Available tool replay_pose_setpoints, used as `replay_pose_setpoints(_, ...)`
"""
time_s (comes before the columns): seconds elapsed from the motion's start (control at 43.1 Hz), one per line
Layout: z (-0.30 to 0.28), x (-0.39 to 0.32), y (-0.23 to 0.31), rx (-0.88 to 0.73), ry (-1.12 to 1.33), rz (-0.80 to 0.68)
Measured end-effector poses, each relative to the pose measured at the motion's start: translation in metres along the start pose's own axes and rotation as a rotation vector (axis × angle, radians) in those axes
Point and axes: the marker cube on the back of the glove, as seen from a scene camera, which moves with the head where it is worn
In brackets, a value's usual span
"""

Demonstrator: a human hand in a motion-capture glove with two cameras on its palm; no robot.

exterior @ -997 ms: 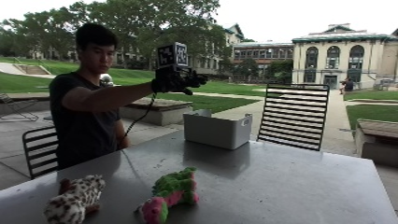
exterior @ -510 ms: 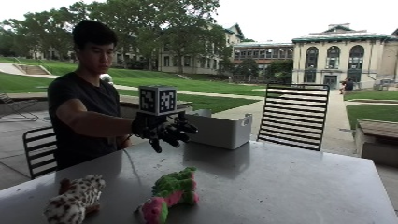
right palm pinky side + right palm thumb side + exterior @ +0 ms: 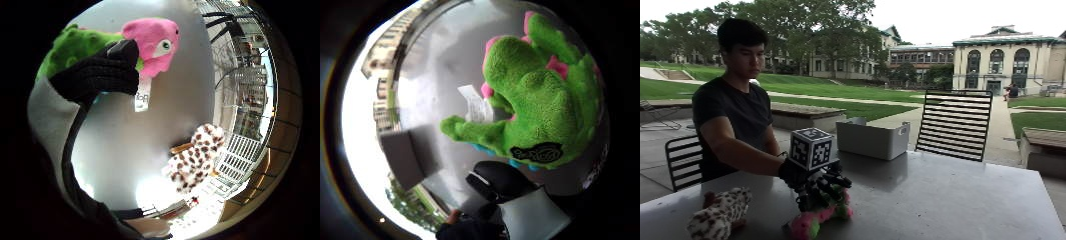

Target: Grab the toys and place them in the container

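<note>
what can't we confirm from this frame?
- Grasp: in the outside view the gloved right hand covers the green-and-pink toy; closed fingers not visible.
- Container contents: its wall hides the inside.
- Spotted toy: cut off by the outside view's edge.
- Toy's tag: print too small.

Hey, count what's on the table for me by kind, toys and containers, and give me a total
Plush toys: 2, the green and pink one under the gloved right hand and the spotted one
Containers: 1, the grey bin
Total: 3
</note>
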Motion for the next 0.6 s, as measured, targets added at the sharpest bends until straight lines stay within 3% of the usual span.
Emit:
replay_pose_setpoints(0.07,0.027,0.01,-0.028,-0.058,0.002,0.022)
replay_pose_setpoints(0.255,0.05,0.011,-0.029,-0.098,0.056,0.012)
replay_pose_setpoints(0.603,0.034,0.015,-0.014,-0.094,0.009,0.021)
